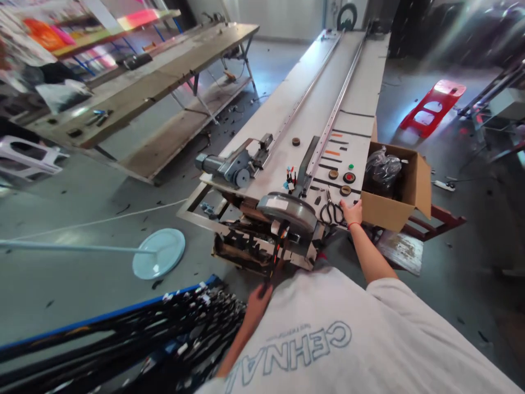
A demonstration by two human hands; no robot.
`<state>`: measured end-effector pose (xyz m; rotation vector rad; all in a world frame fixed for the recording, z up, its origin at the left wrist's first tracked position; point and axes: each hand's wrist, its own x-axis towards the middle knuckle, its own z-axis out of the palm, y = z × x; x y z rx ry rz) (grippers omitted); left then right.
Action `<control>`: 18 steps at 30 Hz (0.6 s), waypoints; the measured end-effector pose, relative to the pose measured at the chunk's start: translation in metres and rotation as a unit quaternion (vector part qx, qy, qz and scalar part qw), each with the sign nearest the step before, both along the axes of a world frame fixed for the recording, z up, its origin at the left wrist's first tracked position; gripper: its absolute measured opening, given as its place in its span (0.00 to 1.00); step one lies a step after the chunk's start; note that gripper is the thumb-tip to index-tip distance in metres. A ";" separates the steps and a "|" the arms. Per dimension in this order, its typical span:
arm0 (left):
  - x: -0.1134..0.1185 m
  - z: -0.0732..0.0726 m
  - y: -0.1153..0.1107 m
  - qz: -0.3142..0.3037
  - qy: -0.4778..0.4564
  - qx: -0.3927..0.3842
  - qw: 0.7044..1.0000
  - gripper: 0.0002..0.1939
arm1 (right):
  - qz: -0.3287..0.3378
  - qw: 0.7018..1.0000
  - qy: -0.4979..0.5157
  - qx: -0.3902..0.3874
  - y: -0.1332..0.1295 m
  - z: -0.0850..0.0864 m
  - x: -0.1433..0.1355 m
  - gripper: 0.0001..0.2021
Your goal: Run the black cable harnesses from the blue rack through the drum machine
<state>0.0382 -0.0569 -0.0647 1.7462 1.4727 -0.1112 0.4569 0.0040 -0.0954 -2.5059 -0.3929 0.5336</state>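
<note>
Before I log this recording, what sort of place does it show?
Probably a workshop: a long white-topped workbench has what looks like a grey cylindrical motor at its near end, and black-handled metal scissors lie near one corner.

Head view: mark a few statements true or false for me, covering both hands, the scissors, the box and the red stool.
1. The scissors lie beside the right hand. True.
2. The cardboard box is shut. False: it is open, with a plastic bag inside.
3. The left hand is at the lower end of the dark strip. True.
4. The red stool stands on the long table. False: it is on the floor.
</note>
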 end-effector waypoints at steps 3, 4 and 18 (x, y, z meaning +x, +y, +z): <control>0.041 -0.007 0.041 0.064 -0.134 0.034 0.988 0.26 | -0.020 0.999 -0.026 0.026 0.000 -0.006 0.000 0.45; 0.053 -0.007 0.054 0.080 -0.164 0.030 0.983 0.25 | -0.028 0.999 -0.036 0.025 0.003 -0.007 0.002 0.44; 0.056 -0.012 0.057 0.116 -0.217 0.090 0.965 0.23 | -0.034 0.996 -0.078 0.002 0.010 -0.006 0.002 0.43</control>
